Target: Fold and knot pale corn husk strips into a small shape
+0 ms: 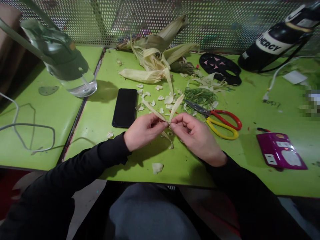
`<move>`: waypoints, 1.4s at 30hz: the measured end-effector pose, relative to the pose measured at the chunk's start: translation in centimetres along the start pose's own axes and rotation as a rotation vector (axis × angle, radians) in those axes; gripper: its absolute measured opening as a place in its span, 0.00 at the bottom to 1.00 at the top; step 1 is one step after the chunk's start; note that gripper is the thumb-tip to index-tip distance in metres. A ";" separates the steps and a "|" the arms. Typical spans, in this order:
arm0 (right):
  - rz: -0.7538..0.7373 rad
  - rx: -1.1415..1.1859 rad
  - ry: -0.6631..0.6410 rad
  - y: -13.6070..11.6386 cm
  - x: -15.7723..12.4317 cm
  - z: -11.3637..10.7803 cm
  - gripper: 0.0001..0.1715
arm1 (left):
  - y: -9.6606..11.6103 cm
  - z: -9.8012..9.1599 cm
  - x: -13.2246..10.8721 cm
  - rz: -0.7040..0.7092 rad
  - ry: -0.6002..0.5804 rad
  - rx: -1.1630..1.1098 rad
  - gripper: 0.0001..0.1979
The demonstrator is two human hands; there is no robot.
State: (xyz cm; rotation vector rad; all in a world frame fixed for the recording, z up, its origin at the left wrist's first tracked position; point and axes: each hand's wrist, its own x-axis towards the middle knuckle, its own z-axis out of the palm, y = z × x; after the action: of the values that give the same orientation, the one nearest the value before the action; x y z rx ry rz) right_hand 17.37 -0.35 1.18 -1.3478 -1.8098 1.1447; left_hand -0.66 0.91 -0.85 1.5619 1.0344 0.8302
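Note:
My left hand [147, 130] and my right hand [193, 134] meet over the green table, each pinching pale corn husk strips [177, 107] where they come together. Two strip ends rise from the pinch in a V, and another curls down beneath my left fingers. Under and beyond my hands lie small cut husk scraps [168, 99]. Just right of my right hand rest scissors [220, 123] with one red and one yellow handle, blades partly spread. Behind the scraps sits a pile of dried corn husks [150, 63]. Thin green strips [201, 96] lie near the scissor blades.
A black phone [125, 107] lies left of my hands. Farther left stands a clear bottle [75, 75] with a green top. On the right are a black ENERGY bottle [270, 45], a black palette-shaped piece [221, 67] and a purple packet [281, 151]. A perforated screen [212, 26] closes the back.

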 end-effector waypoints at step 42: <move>0.036 0.348 0.203 1.0 0.1 1.8 0.09 | 0.6 0.9 -0.5 -0.177 -0.044 -0.329 0.05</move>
State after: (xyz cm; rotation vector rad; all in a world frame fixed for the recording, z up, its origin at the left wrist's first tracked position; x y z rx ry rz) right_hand 16.25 -0.70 -0.53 -1.2428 -1.3741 1.2266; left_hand 0.13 0.05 -0.43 1.1882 0.9357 0.7945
